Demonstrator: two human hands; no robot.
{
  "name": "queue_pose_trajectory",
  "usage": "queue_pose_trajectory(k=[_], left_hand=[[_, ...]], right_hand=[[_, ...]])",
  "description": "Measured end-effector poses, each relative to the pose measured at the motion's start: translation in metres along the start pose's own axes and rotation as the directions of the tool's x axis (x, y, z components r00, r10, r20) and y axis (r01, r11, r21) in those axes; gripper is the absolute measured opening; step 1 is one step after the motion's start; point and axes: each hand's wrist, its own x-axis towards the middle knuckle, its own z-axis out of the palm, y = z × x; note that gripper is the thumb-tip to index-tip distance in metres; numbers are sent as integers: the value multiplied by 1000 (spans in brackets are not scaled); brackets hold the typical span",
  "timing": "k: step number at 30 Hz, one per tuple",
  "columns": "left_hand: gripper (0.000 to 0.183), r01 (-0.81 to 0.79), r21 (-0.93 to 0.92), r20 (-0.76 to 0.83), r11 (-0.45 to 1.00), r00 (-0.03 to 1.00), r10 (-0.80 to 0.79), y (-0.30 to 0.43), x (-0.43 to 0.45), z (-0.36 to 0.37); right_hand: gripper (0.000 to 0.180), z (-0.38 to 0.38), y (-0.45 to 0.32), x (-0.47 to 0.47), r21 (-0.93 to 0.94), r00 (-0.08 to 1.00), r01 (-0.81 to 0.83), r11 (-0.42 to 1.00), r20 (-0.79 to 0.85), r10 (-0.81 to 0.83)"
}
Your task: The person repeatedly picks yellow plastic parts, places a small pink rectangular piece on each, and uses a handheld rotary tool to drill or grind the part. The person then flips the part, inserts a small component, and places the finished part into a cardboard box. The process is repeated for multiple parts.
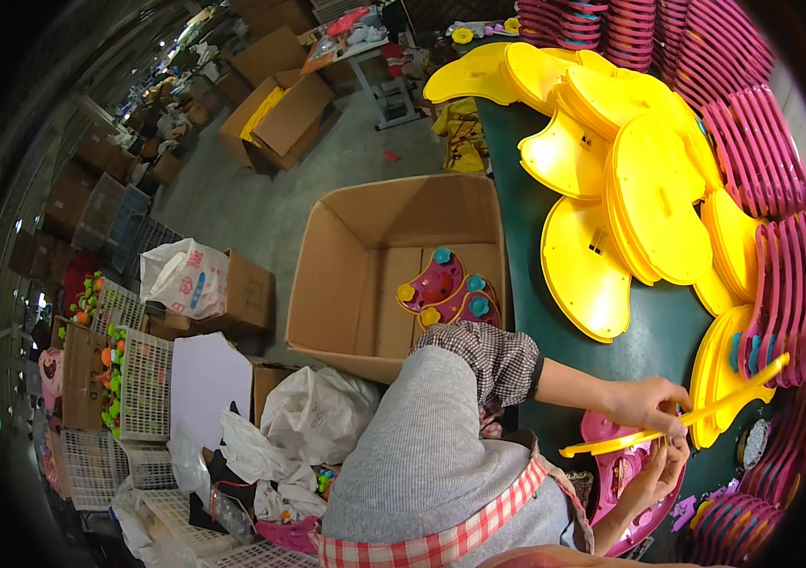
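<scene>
My left hand (648, 406), its arm in a checked sleeve cover, grips a crescent-shaped yellow plastic plate (736, 392), seen nearly edge-on and tilted. The fingertips of my right hand (662, 465) meet the same plate's underside, just below my left fingers. Under both hands lies a pink plastic shell (648, 522), its hollow side up, with small parts inside that are partly hidden. Beyond the hands, loose piles of yellow plates (658, 199) cover part of the green tabletop (530, 284). Stacked pink shells (790, 298) line the table's far side.
An open cardboard box (339, 284) beside the table holds pink pieces with blue and yellow knobs (438, 284). White plastic baskets (147, 383) and plastic bags (321, 408) crowd the floor behind me. Another box (296, 117) with yellow contents stands farther off.
</scene>
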Motion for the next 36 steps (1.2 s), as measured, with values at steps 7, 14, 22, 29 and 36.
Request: queue_pose_trajectory(k=[7,14,22,29,36], left_hand=[[52,3,-466,-187,885,977,-102,-22,15,18],[46,-15,-672,-125,741,988,-94,-22,17,30],[36,-529,664,151,528,787,598,49,-13,18],[32,-453,636,-94,625,758,645,-25,-14,16],[40,180,-352,-265,919,922,-282,-24,-39,3]], right_hand=[[43,47,-31,-21,-662,950,290,691,112,-291],[45,30,-23,-19,-712,958,248,657,79,-276],[39,-139,-13,-53,-764,874,-141,629,-394,-284],[34,-264,78,-124,-705,958,-274,655,-139,252],[24,-111,-15,-49,-735,885,-373,566,-465,-20]])
